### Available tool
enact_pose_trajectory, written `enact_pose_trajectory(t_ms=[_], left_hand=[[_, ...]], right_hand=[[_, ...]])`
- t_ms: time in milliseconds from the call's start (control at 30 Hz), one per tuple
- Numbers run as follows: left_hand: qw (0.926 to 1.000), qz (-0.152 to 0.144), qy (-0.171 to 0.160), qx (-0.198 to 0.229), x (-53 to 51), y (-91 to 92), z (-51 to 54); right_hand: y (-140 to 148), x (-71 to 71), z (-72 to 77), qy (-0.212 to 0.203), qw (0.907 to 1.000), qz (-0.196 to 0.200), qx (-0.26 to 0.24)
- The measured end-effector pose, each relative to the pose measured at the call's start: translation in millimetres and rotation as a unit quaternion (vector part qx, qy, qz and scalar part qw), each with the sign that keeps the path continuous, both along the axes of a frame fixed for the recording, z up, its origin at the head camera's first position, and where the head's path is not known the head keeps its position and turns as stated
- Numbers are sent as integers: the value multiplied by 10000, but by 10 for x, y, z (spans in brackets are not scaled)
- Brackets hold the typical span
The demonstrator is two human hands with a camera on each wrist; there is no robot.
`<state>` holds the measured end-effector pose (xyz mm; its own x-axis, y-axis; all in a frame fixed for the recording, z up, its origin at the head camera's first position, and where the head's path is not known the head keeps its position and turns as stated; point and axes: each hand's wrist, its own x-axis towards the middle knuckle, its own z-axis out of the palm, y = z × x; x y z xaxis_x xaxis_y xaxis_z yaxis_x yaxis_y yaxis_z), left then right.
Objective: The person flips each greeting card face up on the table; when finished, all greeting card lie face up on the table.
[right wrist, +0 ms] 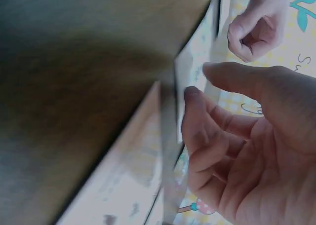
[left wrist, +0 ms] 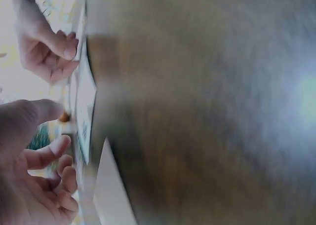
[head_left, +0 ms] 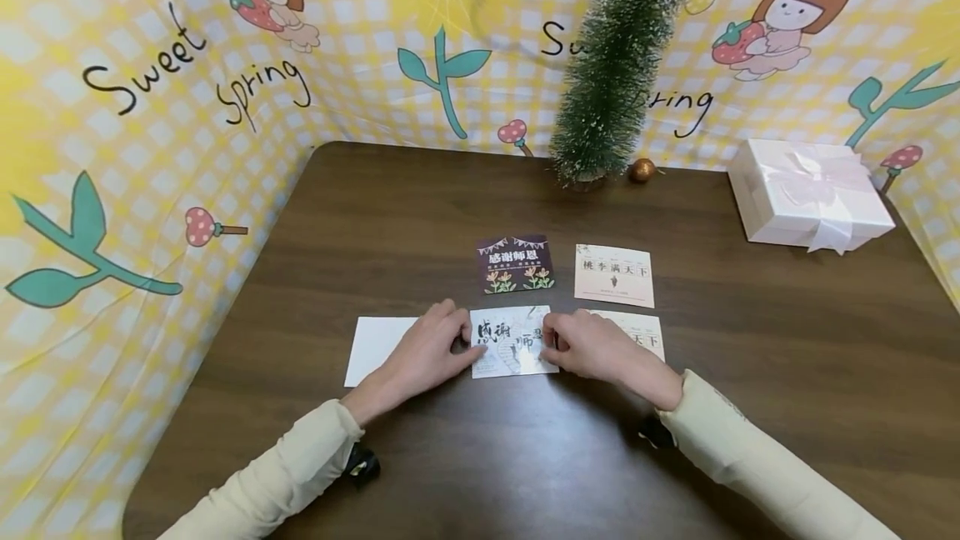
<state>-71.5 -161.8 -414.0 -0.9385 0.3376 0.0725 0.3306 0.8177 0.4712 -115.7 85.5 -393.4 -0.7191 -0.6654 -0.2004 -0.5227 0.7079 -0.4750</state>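
A white card with black Chinese lettering (head_left: 514, 361) lies flat on the table between both hands. My left hand (head_left: 429, 342) is at its left edge, thumb and forefinger apart with nothing between them in the left wrist view. By the card's right edge is my right hand (head_left: 588, 344), fingers loosely bent, thumb tip and forefinger tip slightly apart in the right wrist view. Whether either hand touches the card is hard to tell. A blank white card (head_left: 372, 348) lies partly under the left hand. The right hand partly covers a cream card (head_left: 651, 332).
Behind the hands lie a dark purple card (head_left: 514, 265) and another cream card (head_left: 615, 277). Farther back stand a small green tree (head_left: 618, 65), a copper-coloured ball (head_left: 642, 170) and a white gift box with a ribbon (head_left: 772, 198). A yellow checked cloth (head_left: 360, 90) surrounds the table.
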Motion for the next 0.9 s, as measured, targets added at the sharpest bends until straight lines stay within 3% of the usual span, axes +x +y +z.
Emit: enact_pose_trajectory(t_ms=[100, 233, 367, 500, 667, 900], left_hand=[[9988, -134, 377, 285, -47, -188, 58], [9969, -361, 693, 28, -113, -549, 131], [9945, -573, 746, -466, -136, -925, 179], [9927, -608, 636, -827, -97, -1197, 186], [9904, -608, 590, -1094, 28, -1375, 168], [9907, -582, 430, -1155, 179, -1469, 101]], right_hand=[[-99, -15, 55, 152, 9993, 222, -264], [-300, -19, 94, 898, 9896, 916, -644], [-563, 0, 89, 1521, 9711, 1713, -661], [-844, 45, 83, 1851, 9565, 2239, -268], [-1131, 118, 82, 2034, 9411, 2677, 370], [-1352, 182, 54, 2170, 9275, 2932, 822]])
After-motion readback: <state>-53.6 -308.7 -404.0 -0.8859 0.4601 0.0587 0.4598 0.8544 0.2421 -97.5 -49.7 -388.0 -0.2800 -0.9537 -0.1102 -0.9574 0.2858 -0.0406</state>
